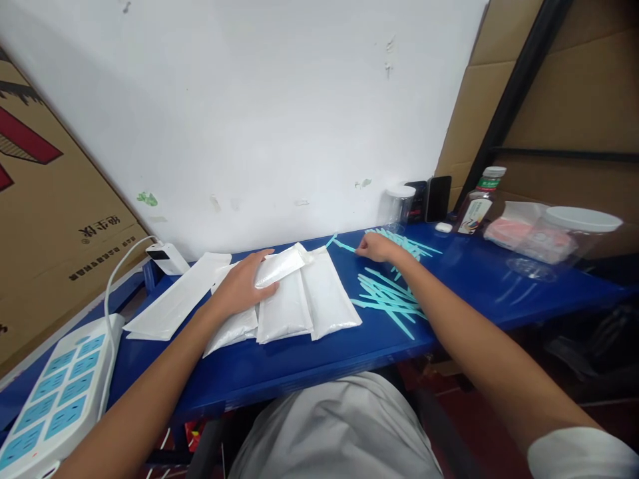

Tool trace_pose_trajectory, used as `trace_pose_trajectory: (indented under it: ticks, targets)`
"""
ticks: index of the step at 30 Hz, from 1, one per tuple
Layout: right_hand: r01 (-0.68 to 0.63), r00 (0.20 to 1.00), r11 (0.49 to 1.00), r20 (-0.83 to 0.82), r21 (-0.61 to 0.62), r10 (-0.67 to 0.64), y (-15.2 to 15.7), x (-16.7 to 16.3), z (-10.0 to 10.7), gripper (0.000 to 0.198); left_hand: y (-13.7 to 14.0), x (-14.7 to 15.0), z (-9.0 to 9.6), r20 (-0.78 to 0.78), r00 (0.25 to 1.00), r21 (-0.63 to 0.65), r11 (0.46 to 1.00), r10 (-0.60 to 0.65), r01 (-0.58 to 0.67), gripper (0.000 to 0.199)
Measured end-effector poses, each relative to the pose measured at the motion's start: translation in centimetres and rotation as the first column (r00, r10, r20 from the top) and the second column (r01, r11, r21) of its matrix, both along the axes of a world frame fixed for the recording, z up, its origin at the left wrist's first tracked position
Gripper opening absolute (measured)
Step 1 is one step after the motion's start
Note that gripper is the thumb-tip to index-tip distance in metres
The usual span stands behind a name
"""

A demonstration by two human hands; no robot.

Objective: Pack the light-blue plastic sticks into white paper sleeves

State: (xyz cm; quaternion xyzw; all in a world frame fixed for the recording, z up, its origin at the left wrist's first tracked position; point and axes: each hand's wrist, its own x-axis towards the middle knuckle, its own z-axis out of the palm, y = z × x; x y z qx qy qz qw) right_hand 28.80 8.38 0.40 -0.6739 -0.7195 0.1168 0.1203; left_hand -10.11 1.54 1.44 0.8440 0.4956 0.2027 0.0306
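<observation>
My left hand (242, 283) is closed round a small white packet (282, 265), thumb in front and fingers behind. Under it, several larger white plastic packets (330, 296) lie side by side on the blue table (309, 362). Right of these, near the wall, my right hand (375, 247) pinches the end of a thin teal strip (345, 247). That strip runs left and meets another teal strip (331, 240) by the packets' top edge. Loose teal strips (387, 296) form one pile just below my right hand, and a second pile (412, 245) lies behind it.
Flat white bags (174, 299) lie at the left, beside a white device (168, 258) and a power strip (62, 392). Along the right stand a lidded clear jar (399, 206), phones (438, 198), a bottle (476, 206) and a bigger jar (564, 243). A wall (279, 120) closes the back.
</observation>
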Motion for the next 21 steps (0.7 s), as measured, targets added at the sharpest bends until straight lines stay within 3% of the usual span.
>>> trace_pose_trajectory:
  ticks: [2,4,6,11,16,21]
  targets:
    - [-0.128,0.973,0.991,-0.191,0.038,0.132,-0.8,-0.9,0.6,0.018,0.0,0.0,0.0,0.002,1.000,0.010,1.000,-0.006,0.006,0.080]
    - [-0.260,0.859,0.961,-0.431,0.096,0.276,-1.6,-1.7,1.0,0.017,0.1,0.0,-0.1,0.008,1.000,0.028,0.999,-0.017,0.017,0.079]
    - [-0.361,0.734,0.921,-0.564,0.147,0.378,-2.2,-2.3,1.3,0.017,0.1,0.1,-0.2,0.018,0.999,0.053,0.998,-0.032,0.031,0.078]
    - [-0.421,0.674,0.885,-0.583,0.200,0.453,-3.0,-3.6,1.5,0.021,-0.4,0.7,0.1,0.044,0.995,0.119,0.989,-0.089,0.083,0.069]
    - [-0.274,0.591,0.839,-0.605,0.471,0.533,-4.8,-8.1,0.5,0.021,-1.3,1.7,0.2,0.059,0.979,0.178,0.967,-0.195,0.182,0.061]
    - [-0.336,0.543,0.696,-0.473,0.635,0.694,-7.0,-11.7,-0.1,0.030,-1.5,2.2,0.0,0.095,0.972,0.231,0.955,-0.213,0.186,0.062]
